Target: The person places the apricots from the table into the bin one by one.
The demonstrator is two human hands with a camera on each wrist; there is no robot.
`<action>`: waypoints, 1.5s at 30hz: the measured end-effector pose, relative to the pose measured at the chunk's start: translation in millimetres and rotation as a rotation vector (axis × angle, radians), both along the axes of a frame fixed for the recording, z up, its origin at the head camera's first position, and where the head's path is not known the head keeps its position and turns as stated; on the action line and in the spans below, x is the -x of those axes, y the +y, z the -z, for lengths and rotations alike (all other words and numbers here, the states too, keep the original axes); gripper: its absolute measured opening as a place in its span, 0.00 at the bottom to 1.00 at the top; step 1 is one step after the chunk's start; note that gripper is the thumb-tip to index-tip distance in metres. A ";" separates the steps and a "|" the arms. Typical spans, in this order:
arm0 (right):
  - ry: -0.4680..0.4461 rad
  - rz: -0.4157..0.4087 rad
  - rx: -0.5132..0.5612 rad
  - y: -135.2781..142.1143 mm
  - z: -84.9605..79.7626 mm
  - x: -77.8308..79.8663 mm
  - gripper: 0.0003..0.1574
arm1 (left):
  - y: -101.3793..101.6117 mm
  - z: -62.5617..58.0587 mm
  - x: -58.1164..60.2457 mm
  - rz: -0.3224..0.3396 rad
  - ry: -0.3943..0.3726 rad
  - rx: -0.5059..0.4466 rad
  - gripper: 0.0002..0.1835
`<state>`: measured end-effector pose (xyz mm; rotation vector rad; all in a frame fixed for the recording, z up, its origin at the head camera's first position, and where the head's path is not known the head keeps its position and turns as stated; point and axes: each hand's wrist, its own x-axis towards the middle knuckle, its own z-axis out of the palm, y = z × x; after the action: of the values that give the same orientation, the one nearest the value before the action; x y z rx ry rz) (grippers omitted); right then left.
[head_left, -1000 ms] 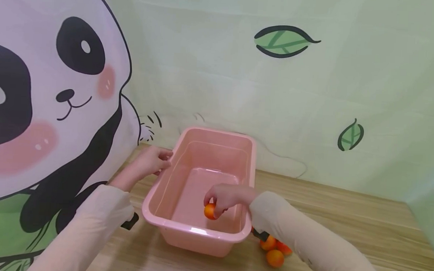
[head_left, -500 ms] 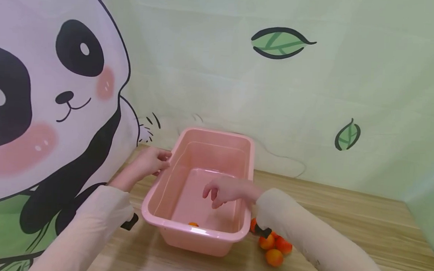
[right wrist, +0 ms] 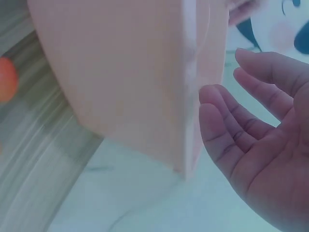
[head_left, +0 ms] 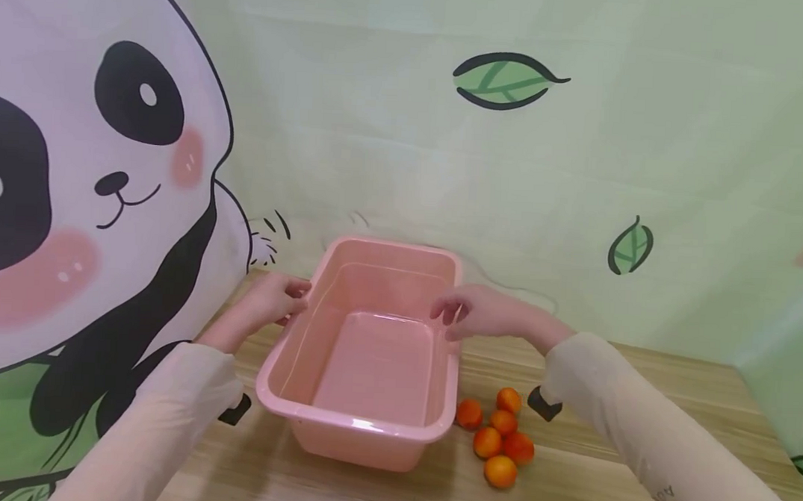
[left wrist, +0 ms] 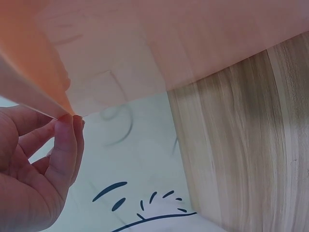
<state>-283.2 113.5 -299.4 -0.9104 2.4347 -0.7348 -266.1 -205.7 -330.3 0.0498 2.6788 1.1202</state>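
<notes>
A pink plastic basin (head_left: 376,369) stands on the wooden table. My left hand (head_left: 280,299) pinches its left rim between thumb and fingers; the left wrist view shows the fingertips (left wrist: 72,125) right at the edge. Over the basin's right rim is my right hand (head_left: 482,312), its fingers loosely bent and apart with nothing between them. In the right wrist view its fingertips (right wrist: 212,113) lie beside the rim. Several small round orange-red fruits (head_left: 503,421) sit in a group on the table, right of the basin's near corner.
Behind the table hangs a pale green cloth (head_left: 380,130) printed with leaves and a large panda (head_left: 138,112). The wooden tabletop (head_left: 610,409) runs on to the right of the fruits.
My right hand let go of an orange fruit inside the basin, then rose and moved right to the rim. That fruit is now hidden behind the near wall. My left hand stays on the rim.
</notes>
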 end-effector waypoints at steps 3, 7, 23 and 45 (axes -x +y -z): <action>-0.029 0.042 0.009 17.1 1.7 2.3 0.19 | -0.5 0.4 0.1 -0.008 -0.006 0.005 0.23; -0.062 0.108 0.011 40.0 8.6 5.1 0.21 | -1.3 0.8 0.7 -0.005 -0.003 0.010 0.23; -0.223 0.268 0.031 98.5 69.8 10.2 0.21 | -4.1 1.4 0.7 0.003 0.002 0.016 0.24; -0.243 0.404 -0.010 100.1 133.2 8.9 0.23 | 0.7 -0.2 0.1 -0.010 0.004 0.026 0.23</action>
<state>-292.1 213.6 -432.5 -0.2992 2.4187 -0.9093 -266.2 -205.0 -330.1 0.0338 2.7000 1.0893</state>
